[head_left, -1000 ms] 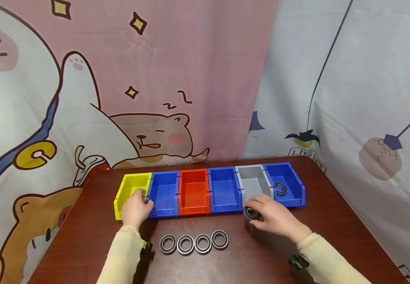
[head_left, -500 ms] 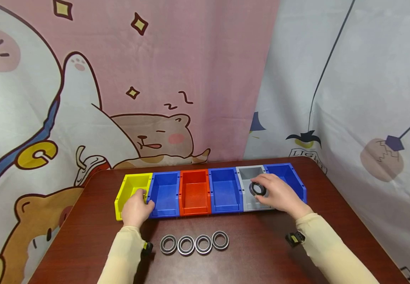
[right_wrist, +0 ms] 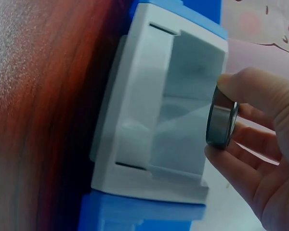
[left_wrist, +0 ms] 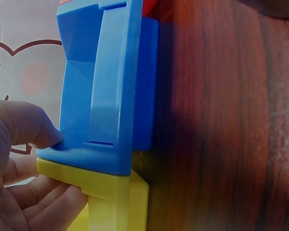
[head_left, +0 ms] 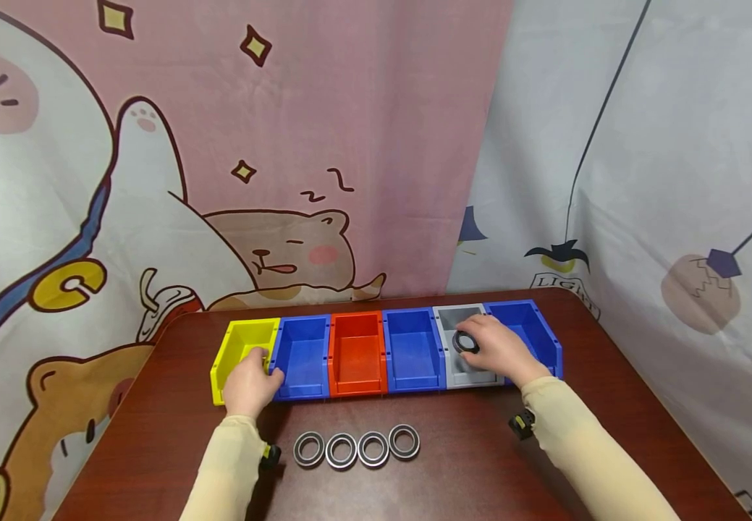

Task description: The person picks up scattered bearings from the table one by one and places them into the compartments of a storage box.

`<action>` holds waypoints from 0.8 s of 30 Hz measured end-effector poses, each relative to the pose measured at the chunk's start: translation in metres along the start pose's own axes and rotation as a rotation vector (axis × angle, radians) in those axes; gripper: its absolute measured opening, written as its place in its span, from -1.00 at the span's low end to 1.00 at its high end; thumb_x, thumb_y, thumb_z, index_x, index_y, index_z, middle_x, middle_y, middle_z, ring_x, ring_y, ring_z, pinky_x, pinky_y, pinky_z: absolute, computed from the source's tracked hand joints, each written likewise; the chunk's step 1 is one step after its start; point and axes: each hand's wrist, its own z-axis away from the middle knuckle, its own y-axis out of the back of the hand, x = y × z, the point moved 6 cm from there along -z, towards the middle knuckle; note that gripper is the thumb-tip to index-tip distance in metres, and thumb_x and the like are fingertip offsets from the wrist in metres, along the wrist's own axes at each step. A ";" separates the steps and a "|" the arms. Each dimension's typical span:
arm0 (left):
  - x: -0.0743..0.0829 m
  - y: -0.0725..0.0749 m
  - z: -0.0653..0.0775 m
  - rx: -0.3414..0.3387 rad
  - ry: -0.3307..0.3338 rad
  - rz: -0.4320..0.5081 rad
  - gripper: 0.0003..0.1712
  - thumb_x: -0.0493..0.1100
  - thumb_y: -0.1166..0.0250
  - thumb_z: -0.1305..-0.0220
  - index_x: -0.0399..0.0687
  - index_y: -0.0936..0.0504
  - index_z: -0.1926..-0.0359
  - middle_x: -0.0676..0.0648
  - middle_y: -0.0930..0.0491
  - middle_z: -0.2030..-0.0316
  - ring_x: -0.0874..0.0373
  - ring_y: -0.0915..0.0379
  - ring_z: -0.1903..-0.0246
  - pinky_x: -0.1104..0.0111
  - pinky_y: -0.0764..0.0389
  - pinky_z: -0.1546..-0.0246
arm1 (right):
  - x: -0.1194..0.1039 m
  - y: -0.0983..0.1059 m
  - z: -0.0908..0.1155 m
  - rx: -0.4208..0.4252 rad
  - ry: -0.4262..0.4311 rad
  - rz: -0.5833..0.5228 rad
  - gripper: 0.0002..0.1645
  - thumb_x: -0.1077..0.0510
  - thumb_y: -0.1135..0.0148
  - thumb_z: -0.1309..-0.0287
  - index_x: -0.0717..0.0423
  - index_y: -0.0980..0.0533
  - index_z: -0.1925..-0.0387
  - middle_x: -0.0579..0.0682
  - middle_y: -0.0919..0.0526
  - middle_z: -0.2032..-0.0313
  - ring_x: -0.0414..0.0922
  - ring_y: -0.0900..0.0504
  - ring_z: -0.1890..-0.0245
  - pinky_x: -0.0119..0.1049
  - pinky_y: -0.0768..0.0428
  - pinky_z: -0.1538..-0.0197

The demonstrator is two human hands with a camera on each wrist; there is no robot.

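My right hand (head_left: pixel 493 349) holds a steel bearing ring (head_left: pixel 465 341) over the grey bin (head_left: pixel 449 318); the right wrist view shows the bearing ring (right_wrist: pixel 221 124) pinched edge-on between thumb and fingers above the grey bin (right_wrist: pixel 139 120). My left hand (head_left: pixel 248 383) grips the front of the yellow bin (head_left: pixel 235 340), thumb on the corner of the neighbouring blue bin (head_left: pixel 300 354). In the left wrist view the thumb (left_wrist: pixel 36 130) presses the blue bin (left_wrist: pixel 106 82) beside the yellow bin (left_wrist: pixel 111 192). Several more bearing rings (head_left: pixel 356 447) lie in a row on the table.
A row of bins runs across the dark wooden table (head_left: pixel 154 434): yellow, blue, red (head_left: pixel 356 351), blue (head_left: pixel 411 347), grey, blue (head_left: pixel 532 325). Printed curtains (head_left: pixel 349 145) hang right behind the bins. The table's right edge (head_left: pixel 662 412) is close to the last bin.
My right hand lifted a bearing ring from the table in front of the grey bin and carried it up over that bin. The left hand stayed on the yellow bin.
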 end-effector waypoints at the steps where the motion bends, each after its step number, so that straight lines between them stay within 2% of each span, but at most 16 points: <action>1: 0.000 0.000 0.000 -0.001 0.000 0.000 -0.42 -0.10 -0.31 -0.14 -0.35 -0.49 -0.13 -0.37 -0.62 0.07 -0.23 -0.55 0.28 -0.09 -0.55 0.24 | 0.000 -0.003 -0.001 -0.005 0.004 0.008 -0.41 0.15 -0.51 0.07 0.28 -0.59 -0.04 0.18 -0.63 0.05 0.13 -0.57 0.02 0.05 -0.56 -0.03; 6: 0.000 0.000 0.000 0.002 0.001 -0.002 -0.42 -0.10 -0.31 -0.14 -0.35 -0.50 -0.13 -0.37 -0.63 0.08 -0.22 -0.55 0.29 -0.08 -0.55 0.27 | -0.002 -0.014 -0.006 -0.015 0.038 0.053 -0.43 0.17 -0.50 0.09 0.30 -0.60 -0.01 0.21 -0.62 0.07 0.16 -0.58 0.04 0.05 -0.56 -0.01; 14: 0.000 0.001 0.001 0.011 -0.004 -0.006 -0.43 -0.09 -0.31 -0.13 -0.34 -0.51 -0.12 -0.37 -0.63 0.09 -0.24 -0.55 0.28 -0.09 -0.55 0.27 | 0.001 -0.032 -0.012 -0.062 0.041 0.141 -0.47 0.17 -0.50 0.09 0.29 -0.61 0.03 0.19 -0.62 0.11 0.15 -0.56 0.11 0.02 -0.57 0.04; 24: 0.001 0.001 0.001 0.005 -0.002 -0.006 -0.42 -0.10 -0.31 -0.14 -0.35 -0.50 -0.13 -0.38 -0.62 0.08 -0.25 -0.55 0.28 -0.10 -0.55 0.27 | 0.004 -0.047 -0.015 -0.141 -0.012 0.213 -0.54 0.15 -0.51 0.08 0.24 -0.62 0.10 0.14 -0.62 0.19 0.10 -0.55 0.19 -0.01 -0.59 0.14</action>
